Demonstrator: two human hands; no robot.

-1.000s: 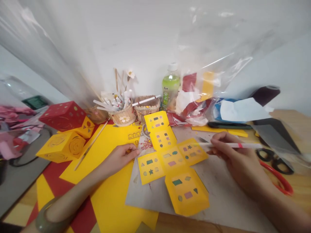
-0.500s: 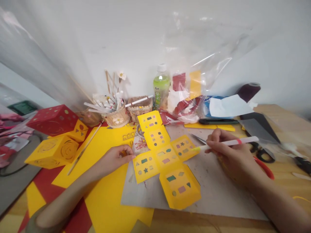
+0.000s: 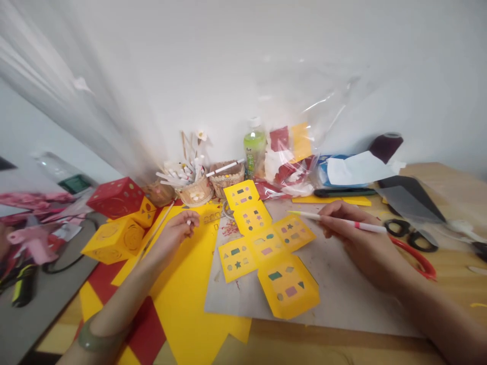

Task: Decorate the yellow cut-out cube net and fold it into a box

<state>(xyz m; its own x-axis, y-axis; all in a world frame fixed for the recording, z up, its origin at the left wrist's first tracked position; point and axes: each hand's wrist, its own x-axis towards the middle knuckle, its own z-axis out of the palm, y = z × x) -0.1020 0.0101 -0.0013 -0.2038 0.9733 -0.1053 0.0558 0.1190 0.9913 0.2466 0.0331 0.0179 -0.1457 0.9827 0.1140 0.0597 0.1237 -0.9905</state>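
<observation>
My right hand (image 3: 353, 238) grips a white felt-tip pen (image 3: 367, 226) with a pink band, its yellow tip pointing left. The tip hovers around the upper edge of an unfolded yellow paper box (image 3: 262, 261), a cross shape with geometric cut-outs in its panels. Some cut-outs look green or pink. Just left of the box is my left hand (image 3: 177, 235), apart from it, with the fingers curled in. A tiny white bit shows between those fingers, too small to name. A grey board (image 3: 338, 299) lies under the box.
Finished yellow (image 3: 114, 241) and red (image 3: 116, 197) paper boxes stand at left, near a pink glue gun (image 3: 34, 241). Behind are a basket of pens (image 3: 196, 192), a green drink bottle (image 3: 254, 147) and a plastic bag of scraps (image 3: 283, 157). Black-handled scissors (image 3: 420, 241) lie at right.
My left hand has let go of the box's left panel and drawn back up and left. The pen has lifted slightly. The whole view has shifted, bringing more of the left side in.
</observation>
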